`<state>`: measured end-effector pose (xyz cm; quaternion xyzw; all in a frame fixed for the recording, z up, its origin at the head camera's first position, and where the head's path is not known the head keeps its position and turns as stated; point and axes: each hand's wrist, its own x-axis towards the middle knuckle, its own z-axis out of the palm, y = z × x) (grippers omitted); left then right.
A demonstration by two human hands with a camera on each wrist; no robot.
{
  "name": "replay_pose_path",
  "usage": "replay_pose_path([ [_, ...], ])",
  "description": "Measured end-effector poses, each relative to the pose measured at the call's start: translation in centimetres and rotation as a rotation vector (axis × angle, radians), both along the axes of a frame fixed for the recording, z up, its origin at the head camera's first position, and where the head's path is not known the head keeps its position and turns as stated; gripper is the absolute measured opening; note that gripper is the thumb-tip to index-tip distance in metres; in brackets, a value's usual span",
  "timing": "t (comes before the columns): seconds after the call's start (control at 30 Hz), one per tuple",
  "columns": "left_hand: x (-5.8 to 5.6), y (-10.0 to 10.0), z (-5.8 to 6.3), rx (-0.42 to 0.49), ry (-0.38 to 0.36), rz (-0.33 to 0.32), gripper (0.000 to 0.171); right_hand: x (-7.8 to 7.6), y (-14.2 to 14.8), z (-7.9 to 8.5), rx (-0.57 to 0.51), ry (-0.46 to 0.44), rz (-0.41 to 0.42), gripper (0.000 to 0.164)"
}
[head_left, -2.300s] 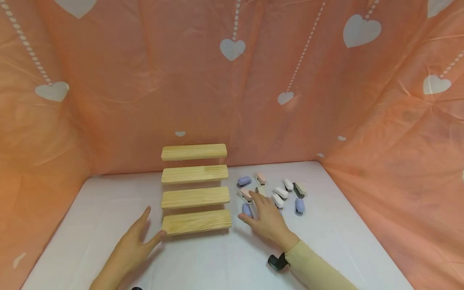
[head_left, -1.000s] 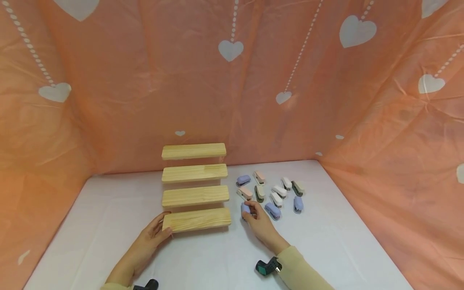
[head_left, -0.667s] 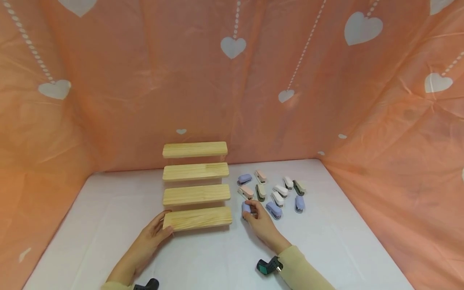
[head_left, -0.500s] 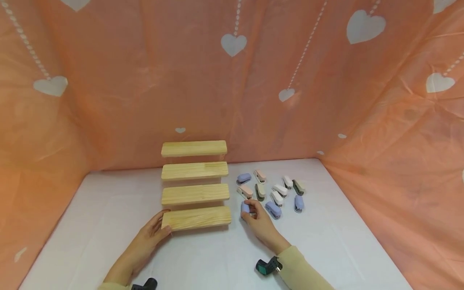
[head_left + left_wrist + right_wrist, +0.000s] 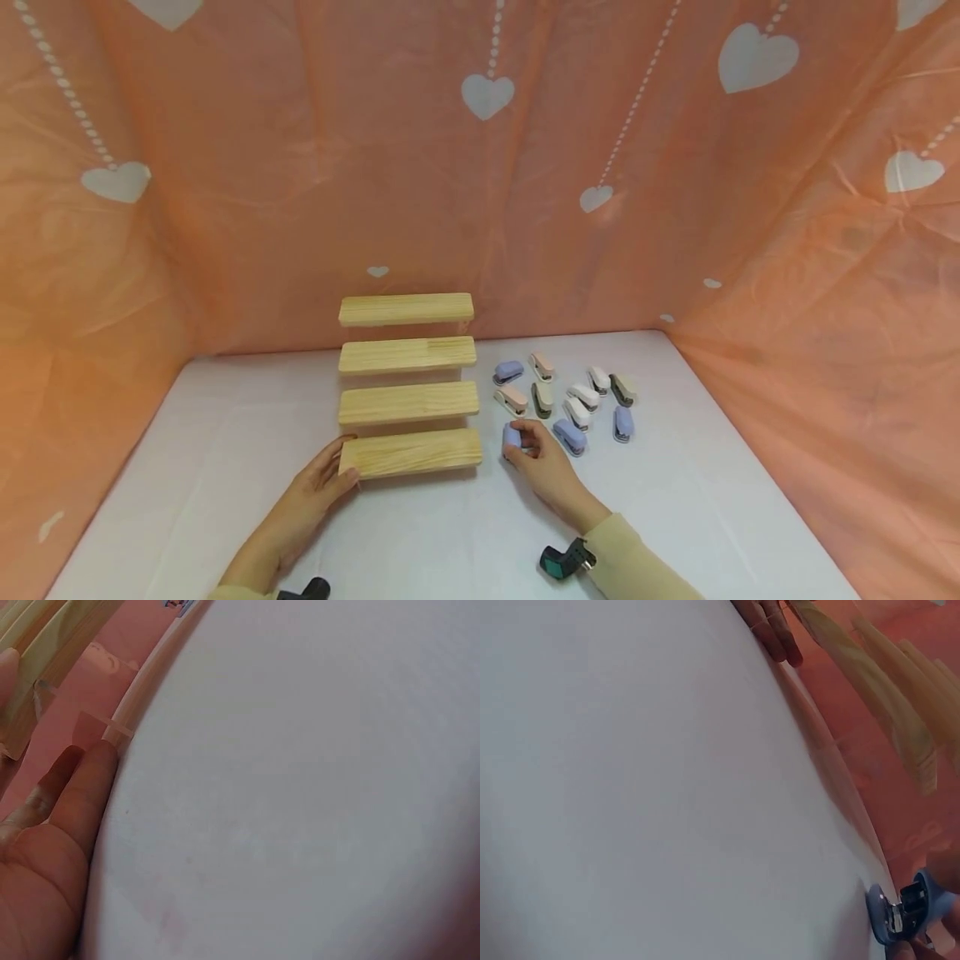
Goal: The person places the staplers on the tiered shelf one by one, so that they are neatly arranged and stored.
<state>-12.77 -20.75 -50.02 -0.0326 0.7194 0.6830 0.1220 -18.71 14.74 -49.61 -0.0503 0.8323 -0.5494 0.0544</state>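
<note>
My left hand [image 5: 315,487] grips the left end of the lowest board of a stepped wooden shelf [image 5: 412,454], thumb in front and fingers behind. In the left wrist view that hand's palm [image 5: 45,862] is near the white tabletop. Right of the shelf, my right hand [image 5: 551,471] pinches a small blue-purple stapler [image 5: 512,438] between thumb and fingers. The right wrist view shows this stapler [image 5: 900,911] at the lower right, its metal front showing and its base at the table surface. Part of it is hidden by my fingers.
Several mini staplers lie behind and right of my right hand: purple [image 5: 571,437], pink [image 5: 512,400], green [image 5: 542,400] and white [image 5: 577,412]. The shelf's higher boards [image 5: 408,357] rise toward an orange curtain [image 5: 405,167] with white hearts. The table [image 5: 225,433] is white.
Since the earliest frame, my left hand has moved onto the lowest board's end, and my right hand has lowered and taken hold of the nearest purple stapler. Both hands are nearly still over the last second.
</note>
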Motion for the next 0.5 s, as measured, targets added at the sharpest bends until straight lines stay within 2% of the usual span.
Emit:
replay_pose_path([
  [0.1, 0.0, 0.0, 0.0, -0.007, 0.006, 0.005, 0.071, 0.5, 0.1, 0.5, 0.015, -0.003, 0.003, 0.037],
  [0.13, 0.0, 0.0, 0.0, -0.007, 0.009, 0.006, 0.071, 0.2, 0.4, 0.0, 0.015, -0.004, 0.006, 0.038],
  [0.27, 0.0, 0.0, -0.1, 0.002, 0.02, 0.006, 0.069, 0.3, 0.6, 0.5, -0.008, -0.009, 0.037, 0.04],
  [0.5, 0.1, 0.2, -0.2, 0.025, 0.026, 0.023, 0.069, -0.7, 0.7, 3.0, -0.028, 0.045, 0.102, 0.043],
])
